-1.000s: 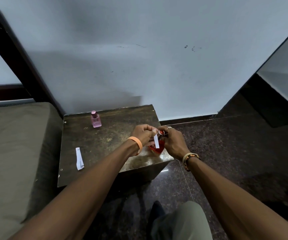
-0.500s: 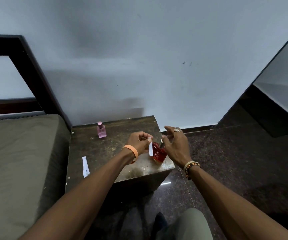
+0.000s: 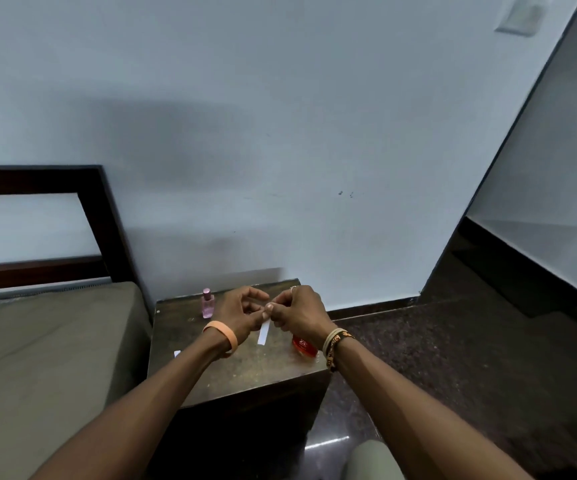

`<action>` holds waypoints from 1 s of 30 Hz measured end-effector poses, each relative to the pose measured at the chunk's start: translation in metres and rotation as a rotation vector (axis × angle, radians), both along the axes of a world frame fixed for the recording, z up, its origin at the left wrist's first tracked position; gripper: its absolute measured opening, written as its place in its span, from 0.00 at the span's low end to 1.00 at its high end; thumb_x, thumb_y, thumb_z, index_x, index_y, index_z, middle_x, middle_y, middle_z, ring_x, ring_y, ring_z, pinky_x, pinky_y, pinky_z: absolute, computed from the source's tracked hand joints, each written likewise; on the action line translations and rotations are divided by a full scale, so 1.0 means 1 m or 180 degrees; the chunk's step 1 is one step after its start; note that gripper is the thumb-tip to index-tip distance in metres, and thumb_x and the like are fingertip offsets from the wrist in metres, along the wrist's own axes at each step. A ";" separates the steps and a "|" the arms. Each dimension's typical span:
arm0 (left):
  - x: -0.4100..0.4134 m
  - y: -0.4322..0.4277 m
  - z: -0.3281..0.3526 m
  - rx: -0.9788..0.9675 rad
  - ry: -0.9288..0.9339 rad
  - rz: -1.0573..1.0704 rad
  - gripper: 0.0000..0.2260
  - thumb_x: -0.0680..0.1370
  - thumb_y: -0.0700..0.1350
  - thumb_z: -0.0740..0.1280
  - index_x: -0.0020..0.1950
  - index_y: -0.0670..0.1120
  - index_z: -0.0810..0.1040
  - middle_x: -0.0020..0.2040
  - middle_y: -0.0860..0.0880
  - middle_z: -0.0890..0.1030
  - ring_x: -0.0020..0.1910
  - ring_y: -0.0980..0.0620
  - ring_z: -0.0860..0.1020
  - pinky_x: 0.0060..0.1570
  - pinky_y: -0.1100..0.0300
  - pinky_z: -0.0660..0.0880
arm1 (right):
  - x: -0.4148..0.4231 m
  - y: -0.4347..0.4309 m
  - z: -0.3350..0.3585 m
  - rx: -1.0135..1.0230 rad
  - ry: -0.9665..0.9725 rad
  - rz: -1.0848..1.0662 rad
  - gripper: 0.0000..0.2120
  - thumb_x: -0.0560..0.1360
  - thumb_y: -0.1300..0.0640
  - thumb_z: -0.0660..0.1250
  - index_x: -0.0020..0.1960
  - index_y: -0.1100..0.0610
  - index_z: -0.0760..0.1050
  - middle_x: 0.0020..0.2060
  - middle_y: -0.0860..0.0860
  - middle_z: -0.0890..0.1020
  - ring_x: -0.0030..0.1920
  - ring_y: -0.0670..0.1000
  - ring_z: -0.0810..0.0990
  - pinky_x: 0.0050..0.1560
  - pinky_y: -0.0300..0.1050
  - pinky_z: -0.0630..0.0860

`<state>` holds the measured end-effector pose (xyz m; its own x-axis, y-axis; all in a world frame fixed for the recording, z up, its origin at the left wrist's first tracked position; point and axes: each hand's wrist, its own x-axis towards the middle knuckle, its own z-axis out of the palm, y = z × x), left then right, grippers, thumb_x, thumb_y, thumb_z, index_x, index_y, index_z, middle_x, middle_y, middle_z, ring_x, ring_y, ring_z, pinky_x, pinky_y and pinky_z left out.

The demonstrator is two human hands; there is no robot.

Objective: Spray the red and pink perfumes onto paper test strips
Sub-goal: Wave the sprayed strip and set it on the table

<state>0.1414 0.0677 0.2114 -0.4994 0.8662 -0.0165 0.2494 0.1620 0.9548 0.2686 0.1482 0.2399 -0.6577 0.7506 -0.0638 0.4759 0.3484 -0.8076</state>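
A: Room, left to right, quick?

B: Pale wall (image 3: 280,133) at the back. Far left a bed w/ an olive mattress (image 3: 37,358), dark headboard (image 3: 101,220) behind it. Just beside the bed, a small dark wooden table (image 3: 245,375).

A: What's on it?

B: Back-left corner: pink perfume bottle (image 3: 207,304), upright, nobody touching it. At the left edge, a bit of a spare white strip (image 3: 176,353), rest hidden by the forearm.

A: Hands?

B: Both above the table, nearly touching. Left hand (image 3: 242,313), w/ an orange wristband (image 3: 223,336), pinches the top end of a paper test strip (image 3: 264,333) btwn thumb & fingers. It hangs down, slightly tilted. Right hand (image 3: 297,315), w/ beaded bracelets (image 3: 334,344), has fingers curled in, tips at that same top end. Can't tell if it actually grips.

A: Red one?

B: Red perfume bottle (image 3: 303,346) stands on the table under the right wrist, near the front-right corner, partly hidden, free of both hands. Dark stone floor (image 3: 453,358) off to the right.
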 end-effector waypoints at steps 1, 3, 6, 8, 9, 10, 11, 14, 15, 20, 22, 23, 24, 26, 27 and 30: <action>0.001 -0.006 0.004 0.0003 0.0039 0.0016 0.11 0.72 0.36 0.72 0.53 0.42 0.77 0.41 0.40 0.83 0.42 0.48 0.83 0.38 0.60 0.81 | -0.001 -0.005 0.004 0.0057 -0.0039 0.0017 0.11 0.75 0.56 0.70 0.34 0.52 0.81 0.33 0.55 0.85 0.39 0.55 0.85 0.47 0.58 0.82; 0.004 -0.018 0.011 0.0021 0.0073 0.0015 0.11 0.72 0.36 0.72 0.53 0.43 0.77 0.41 0.42 0.84 0.41 0.49 0.83 0.38 0.61 0.80 | -0.002 -0.014 0.011 0.0219 -0.0170 0.0112 0.10 0.76 0.55 0.69 0.38 0.54 0.83 0.34 0.54 0.85 0.40 0.55 0.84 0.48 0.57 0.82; 0.004 -0.029 0.017 0.0043 0.0066 0.0189 0.10 0.74 0.37 0.70 0.53 0.46 0.77 0.42 0.43 0.84 0.41 0.48 0.83 0.40 0.58 0.80 | -0.003 -0.024 0.017 0.0605 -0.0452 0.0045 0.13 0.78 0.52 0.66 0.41 0.57 0.82 0.38 0.55 0.85 0.42 0.55 0.82 0.48 0.55 0.80; -0.001 -0.035 0.018 0.0130 0.0038 0.0430 0.06 0.76 0.39 0.68 0.49 0.49 0.77 0.45 0.43 0.83 0.41 0.47 0.82 0.42 0.55 0.80 | 0.000 -0.026 0.023 0.0711 -0.0490 -0.0161 0.14 0.78 0.50 0.64 0.39 0.57 0.80 0.38 0.55 0.84 0.42 0.56 0.82 0.46 0.52 0.79; -0.004 -0.038 0.018 0.0184 0.0065 0.0574 0.05 0.76 0.41 0.68 0.48 0.50 0.77 0.46 0.43 0.83 0.41 0.47 0.81 0.44 0.53 0.79 | 0.001 -0.027 0.026 0.0659 -0.0368 -0.0278 0.14 0.78 0.50 0.64 0.38 0.56 0.79 0.38 0.55 0.84 0.41 0.56 0.82 0.45 0.52 0.79; -0.008 -0.040 0.018 0.0159 0.0241 0.0718 0.03 0.76 0.42 0.67 0.47 0.50 0.77 0.47 0.44 0.83 0.41 0.47 0.81 0.46 0.53 0.79 | 0.003 -0.028 0.033 0.0391 -0.0113 -0.0355 0.14 0.78 0.51 0.64 0.39 0.57 0.79 0.37 0.55 0.83 0.39 0.56 0.81 0.43 0.52 0.78; -0.012 -0.043 0.017 0.0093 0.0523 0.0844 0.03 0.77 0.43 0.67 0.49 0.49 0.78 0.48 0.45 0.83 0.43 0.48 0.80 0.48 0.54 0.78 | 0.006 -0.029 0.040 0.0102 0.0175 -0.0394 0.13 0.79 0.53 0.64 0.40 0.59 0.80 0.36 0.55 0.82 0.36 0.55 0.80 0.40 0.51 0.77; -0.014 -0.053 0.024 -0.0224 0.1315 0.1054 0.08 0.77 0.43 0.66 0.55 0.43 0.78 0.50 0.46 0.82 0.47 0.50 0.78 0.49 0.61 0.72 | 0.014 -0.033 0.045 -0.0633 0.0277 -0.0349 0.15 0.76 0.60 0.66 0.31 0.58 0.82 0.32 0.56 0.78 0.31 0.52 0.73 0.33 0.44 0.70; -0.014 -0.055 0.025 -0.0270 0.1433 0.1033 0.09 0.77 0.44 0.66 0.56 0.43 0.78 0.52 0.46 0.82 0.49 0.49 0.79 0.50 0.60 0.72 | 0.016 -0.034 0.041 -0.0589 0.0019 -0.0325 0.15 0.75 0.60 0.66 0.31 0.58 0.82 0.33 0.57 0.79 0.33 0.52 0.74 0.35 0.44 0.70; -0.013 -0.060 0.029 -0.0363 0.1650 0.1021 0.10 0.76 0.45 0.66 0.56 0.44 0.77 0.54 0.46 0.82 0.52 0.48 0.80 0.53 0.57 0.74 | 0.018 -0.040 0.055 -0.1279 0.0695 -0.0407 0.09 0.77 0.60 0.66 0.41 0.62 0.79 0.32 0.55 0.78 0.30 0.50 0.74 0.33 0.44 0.70; -0.011 -0.060 0.030 -0.0358 0.1706 0.1019 0.10 0.76 0.45 0.66 0.56 0.45 0.77 0.54 0.46 0.83 0.52 0.47 0.80 0.54 0.57 0.74 | 0.020 -0.038 0.063 -0.1936 0.1024 -0.0256 0.08 0.77 0.60 0.67 0.41 0.61 0.80 0.32 0.53 0.79 0.31 0.50 0.76 0.36 0.44 0.74; -0.011 -0.060 0.030 -0.0350 0.1732 0.1015 0.10 0.76 0.45 0.66 0.56 0.45 0.77 0.54 0.47 0.83 0.52 0.47 0.80 0.54 0.56 0.75 | 0.020 -0.039 0.063 -0.1854 0.0823 -0.0217 0.08 0.77 0.60 0.67 0.41 0.62 0.81 0.31 0.53 0.79 0.31 0.50 0.76 0.37 0.46 0.74; -0.010 -0.060 0.030 -0.0358 0.1762 0.1008 0.10 0.76 0.45 0.66 0.56 0.45 0.77 0.55 0.47 0.82 0.52 0.48 0.80 0.54 0.56 0.74 | 0.020 -0.040 0.059 -0.1414 0.0427 -0.0117 0.09 0.76 0.61 0.67 0.40 0.64 0.81 0.31 0.54 0.79 0.32 0.51 0.75 0.37 0.48 0.73; -0.008 -0.060 0.030 -0.0377 0.1873 0.0961 0.10 0.77 0.45 0.66 0.57 0.45 0.77 0.55 0.47 0.82 0.53 0.48 0.79 0.53 0.56 0.74 | 0.020 -0.046 0.053 -0.0729 -0.0007 -0.0057 0.11 0.77 0.59 0.66 0.40 0.65 0.81 0.33 0.55 0.78 0.34 0.52 0.75 0.39 0.50 0.72; -0.009 -0.060 0.029 -0.0371 0.1951 0.0933 0.10 0.77 0.45 0.65 0.57 0.45 0.76 0.55 0.47 0.82 0.53 0.48 0.79 0.54 0.56 0.74 | 0.020 -0.045 0.053 -0.0842 0.0088 -0.0041 0.11 0.78 0.59 0.66 0.40 0.63 0.80 0.33 0.54 0.79 0.35 0.52 0.75 0.39 0.49 0.72; -0.014 -0.061 0.024 -0.0395 0.2011 0.0912 0.10 0.77 0.45 0.65 0.57 0.44 0.76 0.55 0.46 0.81 0.53 0.47 0.79 0.55 0.53 0.75 | 0.018 -0.045 0.062 -0.1793 0.0841 0.0065 0.08 0.78 0.59 0.66 0.41 0.59 0.80 0.35 0.54 0.80 0.35 0.51 0.79 0.37 0.45 0.77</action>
